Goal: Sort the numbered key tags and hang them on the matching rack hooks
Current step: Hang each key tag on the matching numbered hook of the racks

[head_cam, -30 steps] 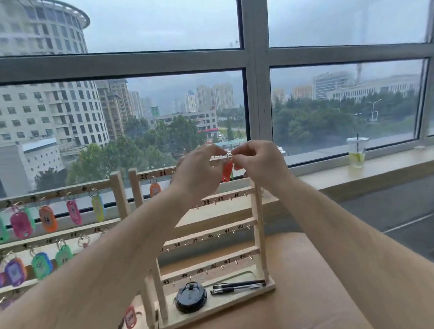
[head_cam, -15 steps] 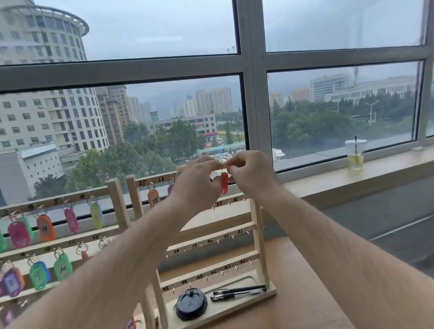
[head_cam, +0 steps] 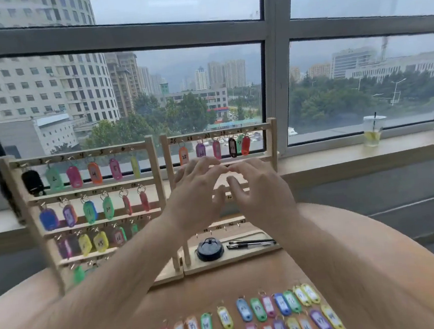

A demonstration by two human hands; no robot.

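Two wooden racks stand on the table: the left rack (head_cam: 155, 170) carries several coloured tags on its rows, the right rack (head_cam: 274, 137) has several tags on its top bar only. A red tag (head_cam: 246, 145) hangs near the right end of that bar. My left hand (head_cam: 197, 192) and my right hand (head_cam: 260, 189) hover side by side in front of the right rack's middle rows, fingers spread and loose, holding nothing. Several numbered tags (head_cam: 252, 317) lie in rows on the table near me.
A black round lid (head_cam: 209, 249) and two pens (head_cam: 250, 243) lie on the right rack's base. A plastic cup with a straw (head_cam: 373, 133) stands on the window sill at the right. The round wooden table (head_cam: 349, 231) curves away on both sides.
Both hands let go of the red tag, which now hangs on the right rack's top bar, and dropped lower with fingers spread. The view tilted down, showing the tags on the table.
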